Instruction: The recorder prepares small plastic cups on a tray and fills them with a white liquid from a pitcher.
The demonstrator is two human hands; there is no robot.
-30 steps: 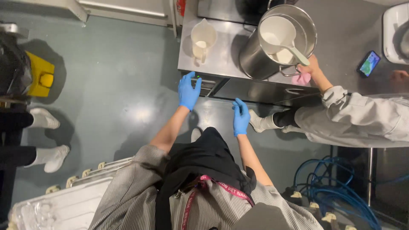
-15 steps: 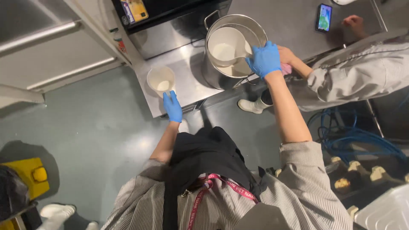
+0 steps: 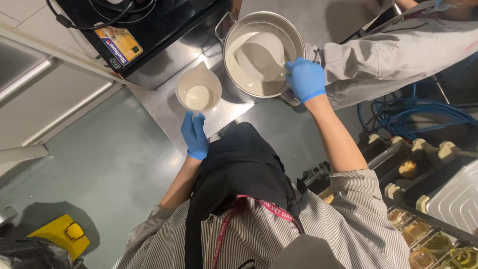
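A large steel pot (image 3: 229,30) holding white liquid stands on a steel counter (image 3: 164,107). My right hand (image 3: 304,78), in a blue glove, grips the handle of a white scoop (image 3: 261,55) that sits inside the pot. A white measuring jug (image 3: 199,92) with a little white liquid in it stands to the left of the pot. My left hand (image 3: 194,134), also gloved in blue, is closed on the jug's handle at the counter's near edge.
A co-worker's grey sleeve (image 3: 388,55) reaches to the pot from the right. A black cooktop (image 3: 149,25) lies at the counter's back. Blue cables (image 3: 413,109) are on the floor, a rack with trays (image 3: 433,199) stands at right, and a yellow object (image 3: 64,234) is at bottom left.
My right hand went from the floor side up to the pot and now holds the scoop inside it. My left hand moved to the jug's handle. The view swung over the counter.
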